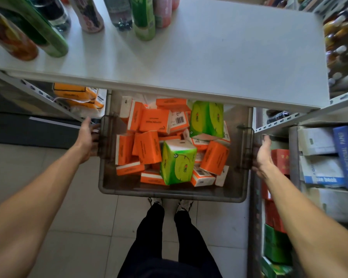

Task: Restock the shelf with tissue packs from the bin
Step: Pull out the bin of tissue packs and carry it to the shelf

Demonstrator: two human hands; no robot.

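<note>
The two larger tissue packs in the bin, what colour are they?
The larger tissue packs are bright green with yellowish patches; the head view shows them best.

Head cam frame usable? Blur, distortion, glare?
Head view: wide-angle distortion bows the shelf board and stretches the frame edges; the bottles top left and the blue paper pack at right are blurred; the orange tissue packs in the bin stay sharp, print readable; lighting soft, no glare.

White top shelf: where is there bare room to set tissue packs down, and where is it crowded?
The white top shelf is bare over its middle and right, from the bottles to the right edge, and along the whole front edge. Only the back left, among the bottles, is crowded.
</note>
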